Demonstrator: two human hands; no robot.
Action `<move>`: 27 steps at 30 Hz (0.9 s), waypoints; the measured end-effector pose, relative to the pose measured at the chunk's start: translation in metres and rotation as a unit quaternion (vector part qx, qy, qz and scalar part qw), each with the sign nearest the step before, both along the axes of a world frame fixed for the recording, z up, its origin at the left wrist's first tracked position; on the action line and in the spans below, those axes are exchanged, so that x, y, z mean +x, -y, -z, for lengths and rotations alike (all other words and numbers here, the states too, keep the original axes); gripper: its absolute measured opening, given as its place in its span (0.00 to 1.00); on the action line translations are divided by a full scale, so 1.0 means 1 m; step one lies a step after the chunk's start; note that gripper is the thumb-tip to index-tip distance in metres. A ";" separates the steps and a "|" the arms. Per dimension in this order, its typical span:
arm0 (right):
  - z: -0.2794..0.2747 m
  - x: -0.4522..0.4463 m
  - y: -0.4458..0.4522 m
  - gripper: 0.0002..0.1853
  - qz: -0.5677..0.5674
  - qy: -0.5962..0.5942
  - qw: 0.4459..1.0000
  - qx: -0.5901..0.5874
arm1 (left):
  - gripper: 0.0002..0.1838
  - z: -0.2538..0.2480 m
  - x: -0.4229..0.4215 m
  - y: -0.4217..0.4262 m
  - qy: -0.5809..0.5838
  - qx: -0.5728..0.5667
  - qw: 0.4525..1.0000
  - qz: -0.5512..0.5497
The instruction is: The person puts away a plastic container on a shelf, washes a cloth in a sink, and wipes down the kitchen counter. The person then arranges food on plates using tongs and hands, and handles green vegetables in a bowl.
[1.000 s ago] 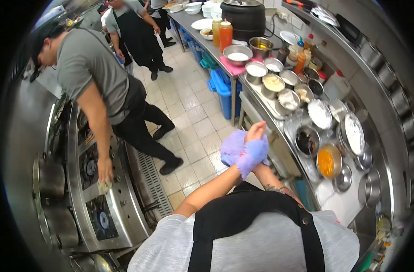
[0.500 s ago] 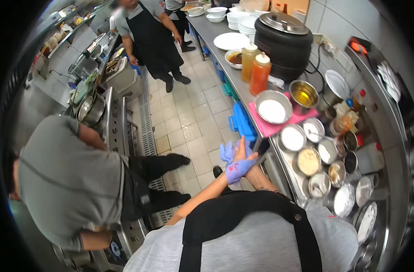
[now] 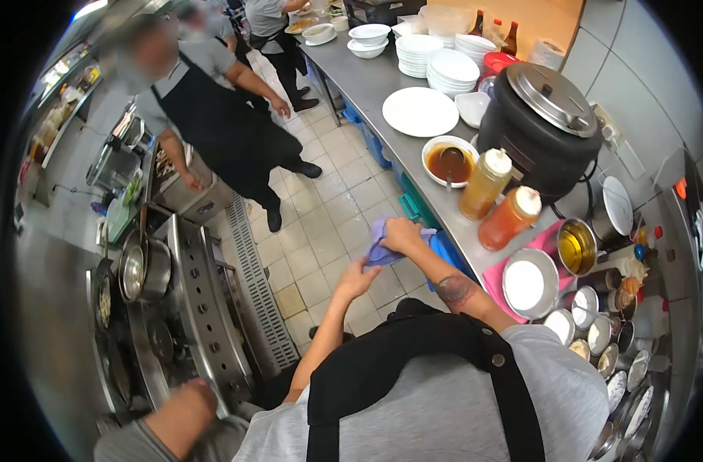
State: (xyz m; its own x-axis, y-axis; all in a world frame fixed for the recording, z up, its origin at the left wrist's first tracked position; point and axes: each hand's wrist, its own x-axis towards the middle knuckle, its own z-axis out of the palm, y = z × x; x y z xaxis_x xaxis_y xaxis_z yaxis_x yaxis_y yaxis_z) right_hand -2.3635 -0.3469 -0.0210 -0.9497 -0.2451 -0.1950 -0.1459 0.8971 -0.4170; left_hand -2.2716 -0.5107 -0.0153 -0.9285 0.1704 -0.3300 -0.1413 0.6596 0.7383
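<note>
A purple cloth (image 3: 380, 252) is bunched up in front of my body, above the tiled floor. My right hand (image 3: 402, 234) is closed over its upper part, with the knuckles on top. Lower and to the left, my left hand (image 3: 357, 279) meets the cloth's lower edge with its fingers drawn together, seemingly pinching it. The fingertips of both hands are partly hidden by the cloth. Right of my hands is the steel counter (image 3: 453, 217), with a white bowl of brown sauce (image 3: 449, 161) and a ladle in it.
Two squeeze bottles, yellow (image 3: 484, 185) and orange (image 3: 510, 219), stand before a black soup warmer (image 3: 542, 127). Several metal containers of powders line the right. A co-worker in a black apron (image 3: 220, 108) stands ahead; another person's arm (image 3: 183, 416) is lower left, beside the stove (image 3: 209, 308).
My hands have gone from being wrapped together in the cloth to gripping it apart. My view has shifted forward along the counter. The aproned co-worker appears nearer.
</note>
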 end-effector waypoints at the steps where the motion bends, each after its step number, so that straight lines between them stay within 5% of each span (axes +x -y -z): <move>1: 0.002 -0.021 0.006 0.24 -0.017 0.005 0.999 -0.032 | 0.30 0.004 -0.022 0.016 -0.064 -0.058 0.996 -0.024; 5: -0.003 -0.111 0.030 0.26 0.042 0.015 0.970 -0.238 | 0.30 0.017 -0.125 0.067 -0.062 0.043 0.997 -0.036; 10: -0.003 -0.254 0.060 0.27 0.119 -0.157 0.894 -0.403 | 0.26 0.002 -0.255 0.101 0.026 0.107 0.993 -0.034; 16: -0.029 -0.468 0.048 0.30 0.230 -0.115 0.866 -0.429 | 0.29 0.043 -0.379 0.175 0.012 -0.073 0.997 0.021; 19: -0.009 -0.540 0.054 0.34 0.424 -0.150 0.879 -0.159 | 0.29 0.063 -0.412 0.220 0.041 -0.084 0.995 -0.024; 23: 0.061 -0.587 0.081 0.37 0.304 -0.234 0.923 0.007 | 0.28 0.099 -0.446 0.272 0.121 -0.060 0.988 -0.072; 27: 0.084 -0.663 0.123 0.33 0.328 -0.262 0.904 0.077 | 0.28 0.110 -0.506 0.307 0.265 0.020 0.956 -0.125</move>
